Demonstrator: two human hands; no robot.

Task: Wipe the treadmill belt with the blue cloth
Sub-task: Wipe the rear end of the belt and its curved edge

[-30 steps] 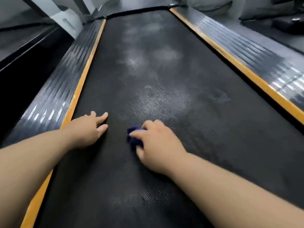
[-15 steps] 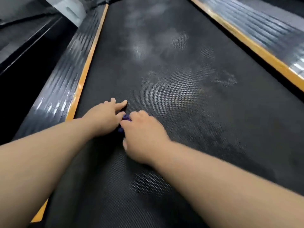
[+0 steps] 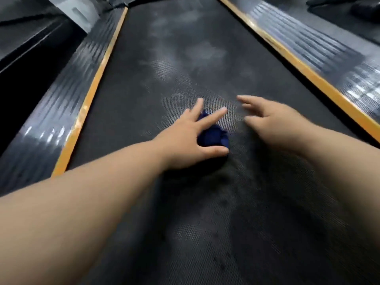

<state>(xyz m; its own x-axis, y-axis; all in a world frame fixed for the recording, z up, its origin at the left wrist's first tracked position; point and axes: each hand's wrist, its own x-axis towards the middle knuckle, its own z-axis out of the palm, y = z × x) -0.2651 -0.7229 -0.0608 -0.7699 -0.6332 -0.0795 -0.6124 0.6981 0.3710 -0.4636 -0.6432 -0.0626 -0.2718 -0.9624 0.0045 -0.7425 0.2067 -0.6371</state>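
A crumpled dark blue cloth [image 3: 213, 136] lies on the black textured treadmill belt [image 3: 185, 58], near the belt's middle. My left hand [image 3: 189, 138] lies over the cloth with its fingers spread and its thumb curled around the near side. Most of the cloth is hidden under that palm. My right hand [image 3: 275, 122] hovers just to the right of the cloth, fingers apart, holding nothing. Pale dusty patches mark the belt farther ahead.
Orange strips [image 3: 90, 95] edge the belt on both sides, with ribbed grey side rails [image 3: 329, 50] beyond them. A dark gap drops away past the left rail [image 3: 61, 85]. A pale upright of the frame [image 3: 82, 11] stands at the far left.
The cloth passed from my right hand to my left. My right hand let go and moved off to the right, and both hands and the cloth now sit nearer the belt's middle.
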